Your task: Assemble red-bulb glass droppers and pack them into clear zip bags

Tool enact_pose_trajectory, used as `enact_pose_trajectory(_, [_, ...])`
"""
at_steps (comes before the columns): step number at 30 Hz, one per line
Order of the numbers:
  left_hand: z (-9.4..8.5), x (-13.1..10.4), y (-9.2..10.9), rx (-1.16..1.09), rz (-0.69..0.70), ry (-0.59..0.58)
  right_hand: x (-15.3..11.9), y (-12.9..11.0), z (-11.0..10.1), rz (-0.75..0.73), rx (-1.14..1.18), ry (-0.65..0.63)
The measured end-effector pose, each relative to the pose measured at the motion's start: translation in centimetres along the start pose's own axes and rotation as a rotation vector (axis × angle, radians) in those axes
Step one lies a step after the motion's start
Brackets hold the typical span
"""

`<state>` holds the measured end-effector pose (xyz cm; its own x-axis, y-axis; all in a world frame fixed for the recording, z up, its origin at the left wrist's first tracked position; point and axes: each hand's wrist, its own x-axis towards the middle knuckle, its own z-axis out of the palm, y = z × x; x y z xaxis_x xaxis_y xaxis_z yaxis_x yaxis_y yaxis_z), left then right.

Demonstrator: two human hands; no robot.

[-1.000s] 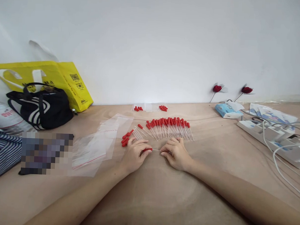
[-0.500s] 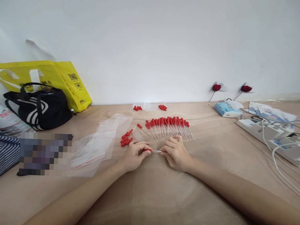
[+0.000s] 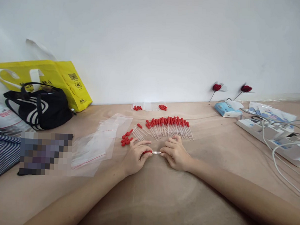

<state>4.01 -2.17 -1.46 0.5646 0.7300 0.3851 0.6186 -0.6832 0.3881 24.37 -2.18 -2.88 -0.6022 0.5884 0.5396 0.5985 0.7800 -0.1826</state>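
Between my two hands lies a glass dropper, held level just above the table. My left hand point(image 3: 137, 157) is closed on its red rubber bulb point(image 3: 147, 152). At the other end my right hand point(image 3: 175, 153) pinches the clear glass tube point(image 3: 157, 153), whose far end is hidden in the fingers. Behind my hands is a fanned row of droppers with red bulbs point(image 3: 168, 121). Loose red bulbs point(image 3: 126, 141) and several bare glass tubes point(image 3: 139, 133) rest beyond my left hand.
Clear zip bags point(image 3: 96, 146) overlap on the left. Small bags holding red bulbs point(image 3: 150, 107) lie by the wall. A black bag point(image 3: 38, 106) and a yellow bag point(image 3: 76, 86) stand far left. On the right are a tissue pack point(image 3: 227, 109) and a power strip point(image 3: 270, 137) with cables.
The fingers of my left hand have shifted slightly on the red bulb, with the thumb lower. My right hand keeps its pinch on the tube, almost unmoved.
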Motion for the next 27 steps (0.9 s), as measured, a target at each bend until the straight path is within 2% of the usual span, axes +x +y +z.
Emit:
enact_pose_trajectory(10, [0.4,-0.4,0.0,0.055,0.088,0.047,0.4,-0.4,-0.3,0.038,0.096,-0.080])
enact_pose_trajectory(16, [0.4,0.2,-0.7,0.068,0.002,0.095,1.1,-0.2,-0.5,0.120,0.086,-0.118])
enact_pose_trajectory(23, [0.0,0.0,-0.7,0.103,-0.037,0.065,0.5,0.6,-1.2,0.139,0.106,-0.181])
enact_pose_trajectory(27, [-0.2,-0.2,-0.3,0.100,-0.007,0.035,-0.2,1.3,-1.4,0.115,0.061,-0.147])
